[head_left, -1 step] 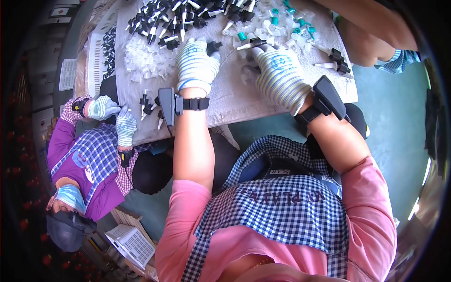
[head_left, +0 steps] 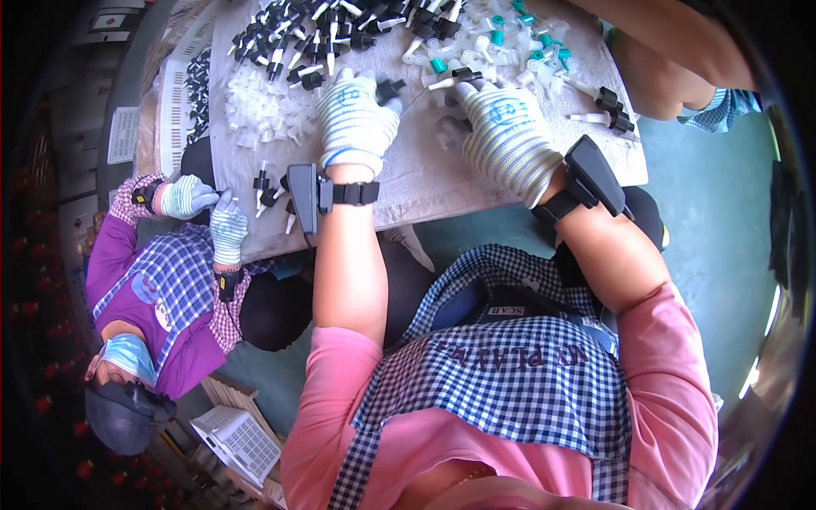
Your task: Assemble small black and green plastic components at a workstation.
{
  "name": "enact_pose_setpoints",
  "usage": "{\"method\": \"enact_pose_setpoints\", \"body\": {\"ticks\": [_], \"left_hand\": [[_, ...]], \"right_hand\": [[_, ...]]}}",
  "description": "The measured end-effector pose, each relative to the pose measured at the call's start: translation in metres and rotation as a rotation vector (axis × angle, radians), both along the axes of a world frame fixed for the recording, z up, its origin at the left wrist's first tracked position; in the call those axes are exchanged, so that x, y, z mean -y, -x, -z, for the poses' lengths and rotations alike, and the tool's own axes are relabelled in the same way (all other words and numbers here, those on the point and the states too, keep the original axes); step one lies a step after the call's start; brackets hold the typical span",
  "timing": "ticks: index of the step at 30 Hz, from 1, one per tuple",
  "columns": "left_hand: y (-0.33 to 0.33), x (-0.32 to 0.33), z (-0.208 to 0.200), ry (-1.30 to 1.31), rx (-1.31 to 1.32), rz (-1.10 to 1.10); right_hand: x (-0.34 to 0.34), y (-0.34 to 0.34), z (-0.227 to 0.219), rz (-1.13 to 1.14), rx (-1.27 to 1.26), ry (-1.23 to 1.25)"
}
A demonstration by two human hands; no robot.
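Observation:
Both my hands wear white striped gloves and are over a pale covered table (head_left: pixel 416 174). My left hand (head_left: pixel 359 119) is closed, with a small black plastic cap (head_left: pixel 391 90) pinched at its thumb side. My right hand (head_left: pixel 506 127) grips a black cap with a white nozzle (head_left: pixel 455 80), the white tip pointing left. Its lower fingers are partly hidden and slightly blurred. Just beyond my left hand lies a heap of black caps with white nozzles (head_left: pixel 319 42). Beside that hand is a pile of small clear plastic parts (head_left: pixel 263 106).
Clear and green parts (head_left: pixel 510 47) lie beyond my right hand. A few loose capped nozzles (head_left: pixel 608 110) are near the right edge. At left, a co-worker's gloved hands (head_left: pixel 208 208) are at the table edge, near a white crate (head_left: pixel 172 98). Another person's arm (head_left: pixel 680 38) reaches in at upper right.
My left hand has shifted very slightly, and the black cap in its fingers has tilted a little. My right hand has barely moved.

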State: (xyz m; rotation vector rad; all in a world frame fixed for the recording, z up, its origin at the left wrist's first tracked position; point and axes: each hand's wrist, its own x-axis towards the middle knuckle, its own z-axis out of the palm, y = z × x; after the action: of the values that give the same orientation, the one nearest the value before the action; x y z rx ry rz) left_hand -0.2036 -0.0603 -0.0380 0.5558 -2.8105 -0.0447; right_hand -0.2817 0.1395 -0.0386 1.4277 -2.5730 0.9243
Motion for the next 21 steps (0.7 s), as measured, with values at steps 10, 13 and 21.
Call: {"method": "enact_pose_setpoints", "body": {"ticks": [10,13,21], "left_hand": [[-0.018,-0.029,-0.001,-0.279,0.028,0.1],[-0.018,-0.026,0.003,-0.276,0.001,0.106],[-0.02,-0.017,0.007,-0.298,0.003,0.111]], "right_hand": [[0.018,0.011,0.0,0.081,0.08,-0.152],[0.025,0.015,0.001,0.059,0.058,-0.135],[0.025,0.019,0.0,0.012,0.015,-0.167]]}}
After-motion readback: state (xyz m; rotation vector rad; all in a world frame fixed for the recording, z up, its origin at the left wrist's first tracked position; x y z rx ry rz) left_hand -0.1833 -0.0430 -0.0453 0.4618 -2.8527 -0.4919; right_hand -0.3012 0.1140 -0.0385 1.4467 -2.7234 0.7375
